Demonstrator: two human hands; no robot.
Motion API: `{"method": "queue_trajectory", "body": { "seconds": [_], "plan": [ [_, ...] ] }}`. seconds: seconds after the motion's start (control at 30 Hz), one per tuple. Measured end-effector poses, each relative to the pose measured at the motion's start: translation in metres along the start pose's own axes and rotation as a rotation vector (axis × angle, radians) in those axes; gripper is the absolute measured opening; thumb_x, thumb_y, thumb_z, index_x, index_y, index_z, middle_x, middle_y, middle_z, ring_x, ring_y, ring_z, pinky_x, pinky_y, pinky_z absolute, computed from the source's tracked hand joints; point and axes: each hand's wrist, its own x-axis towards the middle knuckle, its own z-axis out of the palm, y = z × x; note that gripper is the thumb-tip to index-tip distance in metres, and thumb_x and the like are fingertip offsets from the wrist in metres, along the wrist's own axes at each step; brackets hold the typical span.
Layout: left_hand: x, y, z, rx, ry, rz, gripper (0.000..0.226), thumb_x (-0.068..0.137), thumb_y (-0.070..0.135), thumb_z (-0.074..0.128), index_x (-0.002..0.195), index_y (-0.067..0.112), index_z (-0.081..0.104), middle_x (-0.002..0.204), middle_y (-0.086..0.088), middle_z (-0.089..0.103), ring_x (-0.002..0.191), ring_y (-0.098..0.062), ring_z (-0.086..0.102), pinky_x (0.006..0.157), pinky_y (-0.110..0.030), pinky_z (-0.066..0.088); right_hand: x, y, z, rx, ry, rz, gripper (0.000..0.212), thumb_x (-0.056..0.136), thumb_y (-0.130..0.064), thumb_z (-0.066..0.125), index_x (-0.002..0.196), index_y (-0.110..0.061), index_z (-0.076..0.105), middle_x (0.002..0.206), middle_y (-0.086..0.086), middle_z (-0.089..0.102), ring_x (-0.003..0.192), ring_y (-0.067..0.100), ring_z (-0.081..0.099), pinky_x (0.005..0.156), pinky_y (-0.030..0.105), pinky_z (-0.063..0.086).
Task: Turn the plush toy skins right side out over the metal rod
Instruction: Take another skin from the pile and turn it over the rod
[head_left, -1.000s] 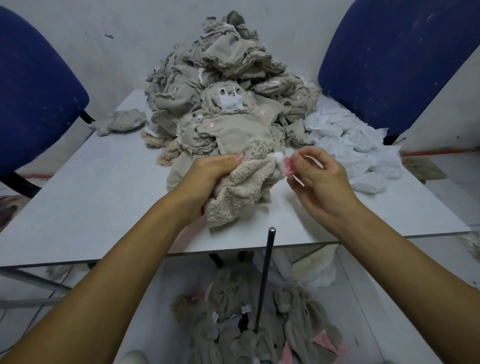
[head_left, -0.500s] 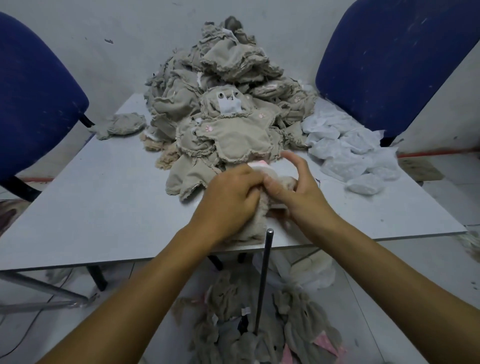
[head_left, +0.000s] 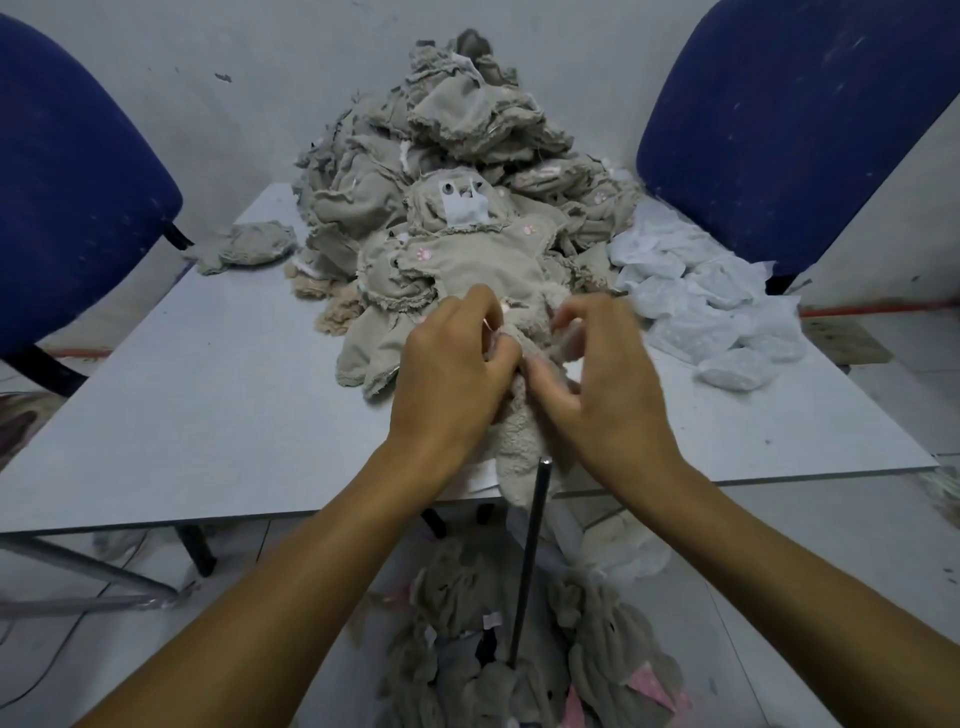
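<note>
A fuzzy beige plush skin (head_left: 519, 452) lies at the near edge of the grey table (head_left: 197, 405), its lower end hanging just over the edge. My left hand (head_left: 452, 374) and my right hand (head_left: 597, 384) both pinch its upper part, fingers curled into the fabric. The thin dark metal rod (head_left: 530, 561) stands upright below the table edge, its tip right beside the skin's hanging end. A tall heap of inside-out beige skins (head_left: 457, 171) fills the back of the table.
White fabric pieces (head_left: 711, 296) lie at the table's right. Turned plush skins (head_left: 467, 649) are piled on the floor around the rod's base. Blue chairs stand at the left (head_left: 67, 208) and the right (head_left: 789, 114). One loose skin (head_left: 249, 249) lies at the back left.
Both hands brought the plush skin from above the table down to its near edge and closed together on it. Its fuzzy end now hangs by the rod's tip.
</note>
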Motion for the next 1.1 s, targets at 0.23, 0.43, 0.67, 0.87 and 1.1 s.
{"method": "queue_trajectory", "body": {
  "seconds": [0.23, 0.43, 0.67, 0.87, 1.1],
  "plan": [
    [-0.011, 0.014, 0.001, 0.089, -0.072, 0.194, 0.011, 0.083, 0.016, 0.061, 0.081, 0.01, 0.053, 0.074, -0.005, 0.058, 0.067, -0.03, 0.054, 0.058, -0.046, 0.047, -0.001, 0.006, -0.002, -0.139, -0.165, 0.304, 0.019, 0.088, -0.038, 0.061, 0.104, -0.029, 0.055, 0.104, -0.004, 0.044, 0.105, 0.022, 0.046, 0.085, 0.049, 0.048],
    [-0.007, 0.011, -0.004, 0.27, -0.272, 0.157, 0.022, 0.085, 0.035, 0.058, 0.091, 0.026, 0.04, 0.081, -0.001, 0.062, 0.075, -0.03, 0.057, 0.056, -0.035, 0.042, -0.008, 0.005, -0.016, -0.217, -0.052, -0.194, 0.014, 0.087, -0.015, 0.066, 0.099, -0.012, 0.073, 0.09, 0.008, 0.059, 0.087, 0.03, 0.054, 0.068, 0.052, 0.044],
    [-0.05, 0.012, -0.017, -0.037, -0.02, 0.273, 0.008, 0.083, 0.006, 0.062, 0.082, 0.007, 0.055, 0.066, -0.006, 0.053, 0.059, -0.027, 0.052, 0.051, -0.046, 0.046, -0.025, -0.011, -0.031, -0.258, 0.166, -0.554, 0.021, 0.097, -0.026, 0.063, 0.087, -0.017, 0.078, 0.087, 0.002, 0.067, 0.087, 0.025, 0.053, 0.076, 0.04, 0.034],
    [-0.078, 0.002, -0.019, -0.065, 0.04, 0.393, 0.006, 0.082, 0.003, 0.065, 0.082, -0.001, 0.061, 0.072, -0.012, 0.057, 0.061, -0.029, 0.055, 0.051, -0.041, 0.046, -0.044, -0.011, -0.043, -0.278, 0.22, -0.768, 0.011, 0.086, -0.012, 0.073, 0.077, -0.015, 0.078, 0.079, 0.001, 0.068, 0.082, 0.02, 0.053, 0.079, 0.039, 0.032],
    [-0.081, -0.02, -0.031, -0.045, -0.128, 0.65, 0.035, 0.094, 0.03, 0.048, 0.077, 0.003, 0.061, 0.07, -0.012, 0.054, 0.062, -0.026, 0.049, 0.051, -0.038, 0.041, -0.065, -0.002, -0.034, -0.235, -0.021, -0.84, 0.01, 0.095, -0.012, 0.065, 0.094, -0.01, 0.074, 0.084, 0.005, 0.067, 0.079, 0.024, 0.053, 0.078, 0.038, 0.042]
  ]
}}
